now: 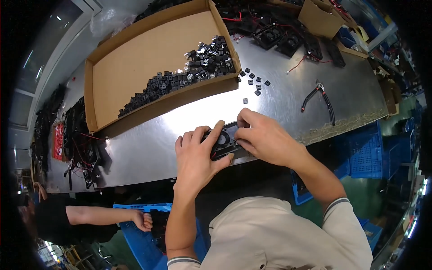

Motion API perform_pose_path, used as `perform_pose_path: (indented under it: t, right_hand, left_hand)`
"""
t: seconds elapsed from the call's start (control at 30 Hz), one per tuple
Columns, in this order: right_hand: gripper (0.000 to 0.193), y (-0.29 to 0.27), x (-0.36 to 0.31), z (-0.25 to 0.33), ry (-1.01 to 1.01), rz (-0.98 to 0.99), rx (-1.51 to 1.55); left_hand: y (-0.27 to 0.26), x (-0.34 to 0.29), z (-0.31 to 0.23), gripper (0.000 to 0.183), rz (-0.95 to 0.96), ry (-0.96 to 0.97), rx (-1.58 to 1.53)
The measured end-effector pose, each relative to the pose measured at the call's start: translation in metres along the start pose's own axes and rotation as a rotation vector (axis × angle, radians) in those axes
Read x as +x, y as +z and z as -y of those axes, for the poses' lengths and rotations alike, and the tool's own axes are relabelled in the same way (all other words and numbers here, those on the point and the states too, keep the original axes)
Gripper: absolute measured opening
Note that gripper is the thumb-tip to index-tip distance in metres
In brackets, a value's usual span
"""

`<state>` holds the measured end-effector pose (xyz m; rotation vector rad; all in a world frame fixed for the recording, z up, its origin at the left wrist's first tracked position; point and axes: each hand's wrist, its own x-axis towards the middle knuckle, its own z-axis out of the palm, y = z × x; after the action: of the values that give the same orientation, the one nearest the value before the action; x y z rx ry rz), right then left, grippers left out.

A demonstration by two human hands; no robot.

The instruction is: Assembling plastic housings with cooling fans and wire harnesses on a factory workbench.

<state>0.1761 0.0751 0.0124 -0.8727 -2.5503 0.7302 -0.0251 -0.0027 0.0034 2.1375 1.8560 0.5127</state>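
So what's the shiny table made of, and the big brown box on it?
The table looks like bare metal, probably steel: silvery, brushed, with bright glare from the lights. The box looks like plain cardboard: matte brown with folded walls, holding small black parts that may be plastic.

Fan unit gripped between left hand and right hand at near edge of metal table. Behind, to the left: cardboard box w/ small parts heaped along its near wall; few loose pcs just right of it on table. Pliers further right, more fans at far edge, fan pile at left end.
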Motion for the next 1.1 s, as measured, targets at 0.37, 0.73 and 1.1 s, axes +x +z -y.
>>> perform_pose_path:
  t: [0.37,0.73,1.1]
  right_hand:
    - [0.014,-0.004,-0.005,-0.008,0.036,-0.032,0.146]
    - [0.013,-0.002,0.0,-0.004,-0.094,0.048,-0.096]
    - [0.013,0.0,0.0,-0.007,-0.1,0.067,-0.099]
  left_hand:
    - [-0.006,0.003,-0.01,0.079,0.107,-0.065,-0.03]
    - [-0.009,0.002,-0.015,0.078,0.107,-0.085,0.002]
    - [-0.009,0.001,-0.013,0.079,0.147,-0.099,-0.005]
